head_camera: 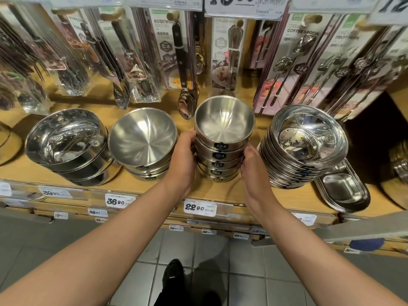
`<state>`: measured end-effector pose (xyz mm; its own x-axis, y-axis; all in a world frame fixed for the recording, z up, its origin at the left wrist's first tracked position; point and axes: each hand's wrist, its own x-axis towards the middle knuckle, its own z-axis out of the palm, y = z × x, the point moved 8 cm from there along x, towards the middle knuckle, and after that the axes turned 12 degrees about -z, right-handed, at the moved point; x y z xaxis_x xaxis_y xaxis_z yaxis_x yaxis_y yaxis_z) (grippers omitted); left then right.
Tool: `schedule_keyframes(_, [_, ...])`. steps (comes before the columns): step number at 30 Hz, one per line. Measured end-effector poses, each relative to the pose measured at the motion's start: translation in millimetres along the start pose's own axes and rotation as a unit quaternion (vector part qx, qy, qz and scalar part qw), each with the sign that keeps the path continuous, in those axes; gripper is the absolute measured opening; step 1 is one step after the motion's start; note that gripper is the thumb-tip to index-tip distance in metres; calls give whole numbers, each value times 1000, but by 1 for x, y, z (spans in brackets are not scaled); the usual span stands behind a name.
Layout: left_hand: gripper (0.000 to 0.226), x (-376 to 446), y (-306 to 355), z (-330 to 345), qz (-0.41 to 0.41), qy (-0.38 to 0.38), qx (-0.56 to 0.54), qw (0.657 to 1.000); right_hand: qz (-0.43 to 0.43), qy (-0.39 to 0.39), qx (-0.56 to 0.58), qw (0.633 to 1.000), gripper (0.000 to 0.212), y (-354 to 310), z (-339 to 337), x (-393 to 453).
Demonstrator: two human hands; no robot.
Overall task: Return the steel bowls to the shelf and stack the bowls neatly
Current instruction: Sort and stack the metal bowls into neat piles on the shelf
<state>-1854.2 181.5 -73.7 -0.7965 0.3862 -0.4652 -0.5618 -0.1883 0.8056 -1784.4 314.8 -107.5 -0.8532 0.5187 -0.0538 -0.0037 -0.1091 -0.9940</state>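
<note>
Both hands on the middle stack of steel bowls (pixel 220 149), which sits on the wooden shelf (pixel 220 191) near its front edge, above the 22.90 price tag (pixel 200 208). Left hand (pixel 184 161) wraps the stack's left side, fingers curled around the upper bowls, thumb near the top rim. Right hand (pixel 254 171) is against the right side, fingers bent round the lower bowls; fingertips hidden behind the stack, so can't tell how tight that hold is. Stack looks like five bowls, each with a dark "304" sticker facing front, nested fairly straight, top bowl tipped slightly toward the back. Just left of it, a shorter stack of wider brushed bowls (pixel 143 140), touching or nearly touching the left hand. Further left, toward the shelf's left end, a stack of polished straight-sided bowls (pixel 68 142), leaning. Right of the held stack, a tall pile of shallow mirror-finish bowls (pixel 306 146), tilted, close to the right hand but apart from it. Past that, at the right end of the shelf, stacked oval steel trays (pixel 344 188). Packaged spoons and forks (pixel 181 51) hang on the back wall above the shelf. Grey tile floor (pixel 209 272) below, a dark shoe (pixel 173 274) visible.
</note>
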Motion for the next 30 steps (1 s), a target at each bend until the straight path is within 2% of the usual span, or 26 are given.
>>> schedule_keyframes(3, [40,-1,-1,-3,3,9,1,1000,-1,6,6,1000,40,1,-2,-3])
schedule_keyframes(9, [56,-2,0,4,-8,-11,-24,1000,-2,7,-15,1000,40,-2,-2,2])
schedule_keyframes(13, [42,-2,0,3,4,-7,-21,1000,-3,3,-15,1000,41,0,-2,2])
schedule_keyframes(17, [46,-3,0,3,9,-25,-31,999,-12,-1,-3,1000,41,-2,-2,0])
schedule_keyframes(21, [32,-4,1,1,2,-14,-2,1000,-9,-5,-8,1000,40,-3,-3,-1])
schedule_keyframes(26, [36,-4,7,-4,-5,31,71,997,7,2,-37,999,50,-9,-5,-2])
schedule_keyframes(30, [43,-6,7,-5,-42,44,105,993,12,17,-47,999,48,-19,-7,-1])
